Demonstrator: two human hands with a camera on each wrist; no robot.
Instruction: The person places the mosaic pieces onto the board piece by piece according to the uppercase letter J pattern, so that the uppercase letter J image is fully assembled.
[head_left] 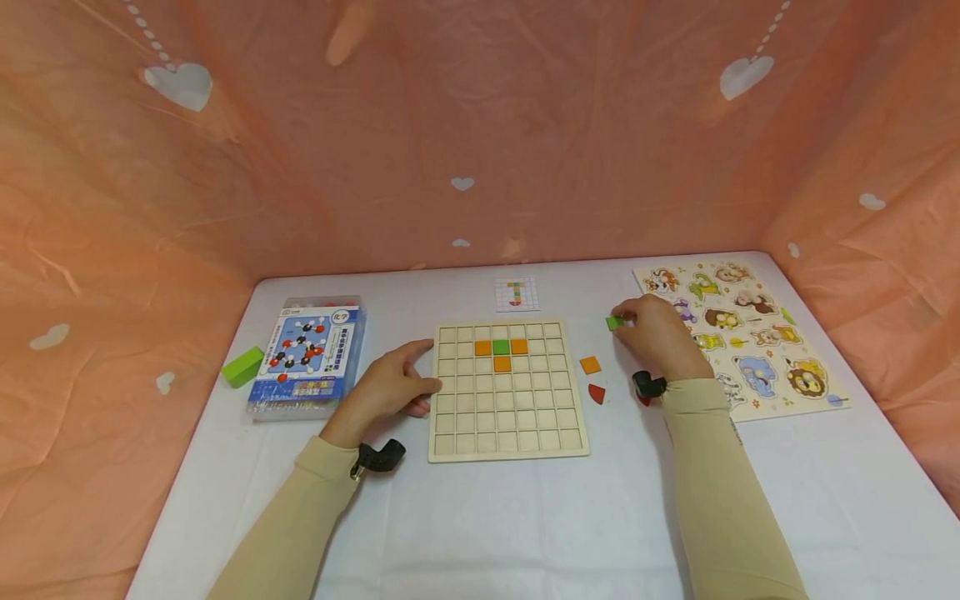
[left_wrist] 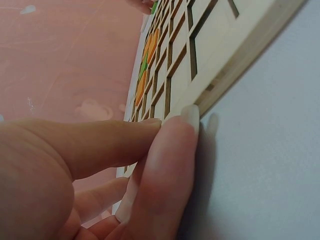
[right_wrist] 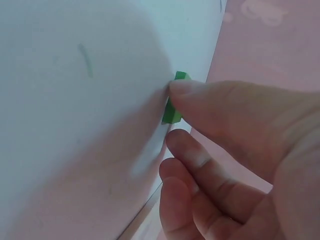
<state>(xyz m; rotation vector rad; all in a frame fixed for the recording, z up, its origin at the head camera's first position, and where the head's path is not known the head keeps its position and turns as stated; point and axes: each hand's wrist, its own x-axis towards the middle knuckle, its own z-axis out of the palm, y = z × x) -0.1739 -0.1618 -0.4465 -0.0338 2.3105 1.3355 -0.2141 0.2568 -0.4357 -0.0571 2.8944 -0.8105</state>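
A wooden grid board (head_left: 510, 417) lies flat, with orange tiles (head_left: 502, 363) and a green tile (head_left: 500, 347) set in its upper cells. My left hand (head_left: 390, 383) holds the board's left edge; in the left wrist view the thumb rests on the rim (left_wrist: 182, 102) and a finger touches its side. At the right, my right hand (head_left: 656, 333) has its thumb and fingers at another green tile (head_left: 613, 322) on the table. The right wrist view shows the thumb against this green tile (right_wrist: 172, 112), the lower fingers curled beneath it and the index finger hidden.
An orange tile (head_left: 590, 365) and a red piece (head_left: 596, 393) lie right of the board. Behind the board is a pattern card (head_left: 517, 294). A boxed molecule set (head_left: 307, 354) and a green block (head_left: 242, 367) stand left; an animal puzzle board (head_left: 750, 333) lies right.
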